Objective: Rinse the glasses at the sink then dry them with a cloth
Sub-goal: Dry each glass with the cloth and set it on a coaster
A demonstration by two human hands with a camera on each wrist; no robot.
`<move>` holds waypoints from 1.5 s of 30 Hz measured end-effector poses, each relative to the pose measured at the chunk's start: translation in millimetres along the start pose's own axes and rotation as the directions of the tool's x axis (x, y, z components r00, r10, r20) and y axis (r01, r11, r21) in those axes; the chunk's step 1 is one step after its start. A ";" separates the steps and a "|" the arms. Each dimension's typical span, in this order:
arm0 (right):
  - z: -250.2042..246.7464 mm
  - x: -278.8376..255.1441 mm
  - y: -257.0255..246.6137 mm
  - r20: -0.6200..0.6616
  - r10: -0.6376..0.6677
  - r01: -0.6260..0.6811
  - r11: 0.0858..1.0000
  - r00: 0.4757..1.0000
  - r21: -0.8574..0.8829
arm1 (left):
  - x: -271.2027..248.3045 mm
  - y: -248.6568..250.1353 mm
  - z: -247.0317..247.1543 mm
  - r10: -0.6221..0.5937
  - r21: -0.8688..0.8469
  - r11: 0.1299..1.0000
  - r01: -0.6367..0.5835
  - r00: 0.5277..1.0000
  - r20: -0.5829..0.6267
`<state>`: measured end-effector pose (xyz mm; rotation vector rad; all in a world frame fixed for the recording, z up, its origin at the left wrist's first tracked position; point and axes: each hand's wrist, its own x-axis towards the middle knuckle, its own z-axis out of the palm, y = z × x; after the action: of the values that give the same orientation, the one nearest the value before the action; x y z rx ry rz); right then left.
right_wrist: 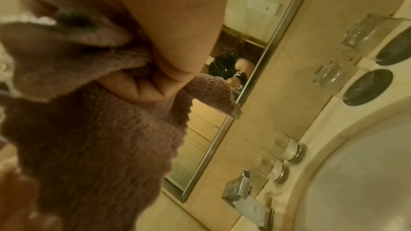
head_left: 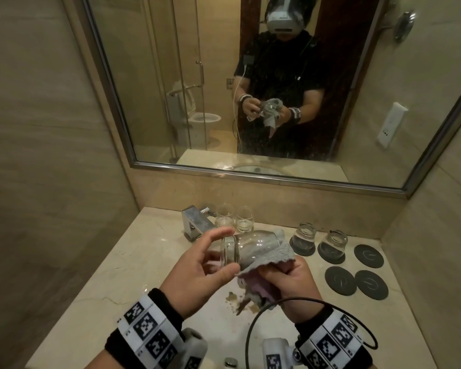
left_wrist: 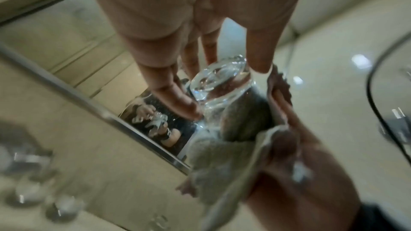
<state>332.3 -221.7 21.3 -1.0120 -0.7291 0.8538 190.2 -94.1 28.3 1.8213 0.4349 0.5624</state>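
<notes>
We see a wide mirror [head_left: 250, 89] over the back wall, and below it the pale marble desk [head_left: 133, 267] that carries everything. Set into the desk is the white sink [right_wrist: 360, 173], plain in the right wrist view. At its back edge stands the chrome faucet [head_left: 194, 222]. Just right of the faucet two glasses [head_left: 234, 217] stand upright side by side. Farther right we count five dark round coasters [head_left: 369, 255]; the two nearest the wall each bear an inverted glass [head_left: 305, 237].

Above the sink we find the grey cloth [head_left: 264, 253], bunched in the right hand [head_left: 290, 278], whose fingers are curled tight around it; part of the cloth is stuffed into the mouth of the held glass [head_left: 248, 245] and part hangs below the fist. That glass lies on its side in the air, thick base toward the left, mouth toward the right. The left hand [head_left: 197, 272] pinches it at the base, thumb on the near side and fingers [left_wrist: 175, 97] on the far side, as the left wrist view confirms.
</notes>
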 end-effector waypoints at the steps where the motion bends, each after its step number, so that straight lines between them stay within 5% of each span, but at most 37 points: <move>1: 0.4 -0.2 -0.3 0.001 0.013 -0.013 0.999 1.000 -0.030 | 2.5 1.3 1.3 -0.077 -0.092 0.993 0.077 0.997 0.003; 4: 3.3 -2.8 -0.4 -0.013 0.033 -0.034 0.998 0.999 -0.057 | 8.5 3.2 3.3 -0.216 -0.250 0.945 0.211 0.976 0.008; 9: 1.3 0.4 -0.1 -0.027 0.004 -0.004 1.000 1.000 -0.003 | 1.8 1.5 -2.5 0.011 0.074 0.997 -0.015 0.999 0.048; 15: 4.8 1.5 -1.6 -0.049 0.009 -0.012 0.998 0.999 -0.066 | 15.1 6.2 0.2 -0.283 -0.262 0.928 0.265 0.959 -0.032; 22: 3.9 0.9 -5.4 -0.028 -0.006 0.008 0.997 1.000 0.073 | 6.1 2.0 2.4 -0.012 0.070 0.997 0.016 0.998 -0.057; 28: 2.2 -3.1 0.8 -0.048 -0.013 0.012 1.000 0.999 -0.021 | 10.0 8.1 7.7 -0.251 -0.275 0.931 0.241 0.968 -0.002; 33: -3.9 2.0 -1.4 -0.048 0.029 -0.025 0.997 0.998 0.071 | 3.7 -4.2 4.9 0.035 0.089 0.995 -0.035 0.999 -0.003; 39: -1.5 -1.0 1.7 -0.072 -0.003 0.004 1.000 0.997 0.011 | 10.0 5.8 8.4 -0.254 -0.293 0.924 0.245 0.967 0.007; 45: -7.7 4.4 3.6 -0.022 -0.001 0.003 0.996 1.000 0.091 | 5.4 -5.3 2.7 0.036 0.109 0.993 -0.035 0.999 -0.002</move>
<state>339.9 -220.1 15.8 -0.9374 -0.6666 0.8661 196.0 -91.6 23.4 1.9360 0.4444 0.5765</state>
